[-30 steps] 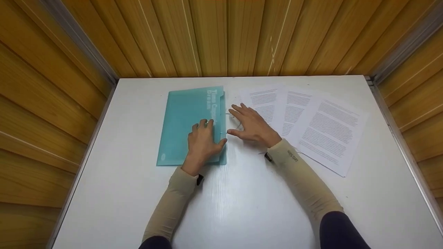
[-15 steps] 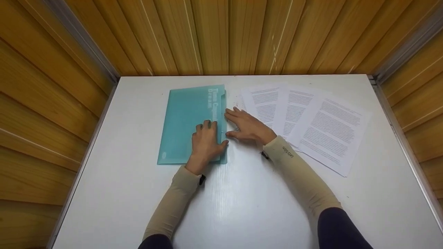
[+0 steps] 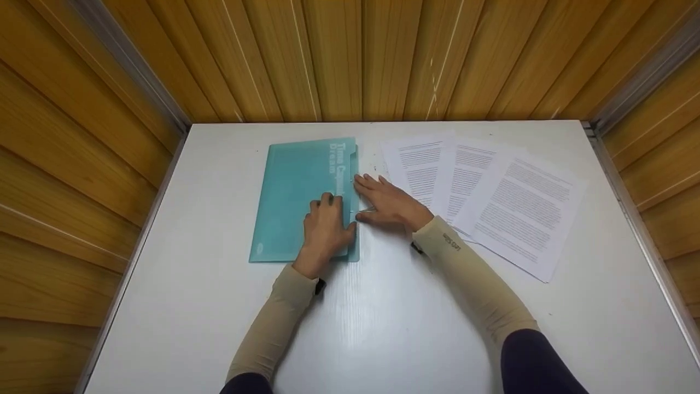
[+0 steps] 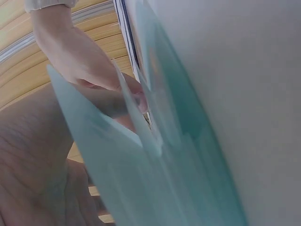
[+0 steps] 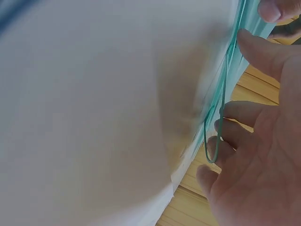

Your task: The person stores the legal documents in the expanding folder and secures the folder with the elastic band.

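A translucent teal document folder [image 3: 287,200] with white lettering lies on the white table. My left hand [image 3: 324,232] rests on its cover near the right side, fingers slightly bent and thumb reaching to the layered edge. In the left wrist view the folder's flaps [image 4: 108,155] stand slightly apart near that thumb. My right hand [image 3: 391,203] is at the folder's right edge, fingers extended, its thumb close to the left hand. A thin green elastic cord [image 5: 205,134] hangs in a loop from the edge and passes across the right fingertips in the right wrist view.
Several printed sheets [image 3: 522,213] lie fanned out on the right of the white table [image 3: 350,334], partly behind the right hand and forearm. Wood-patterned panels [image 3: 383,60] surround the table at the back and both sides.
My right hand has moved left and lowered, bringing its fingertips up to the folder's right edge. My left hand stays on the cover with only a slight shift.
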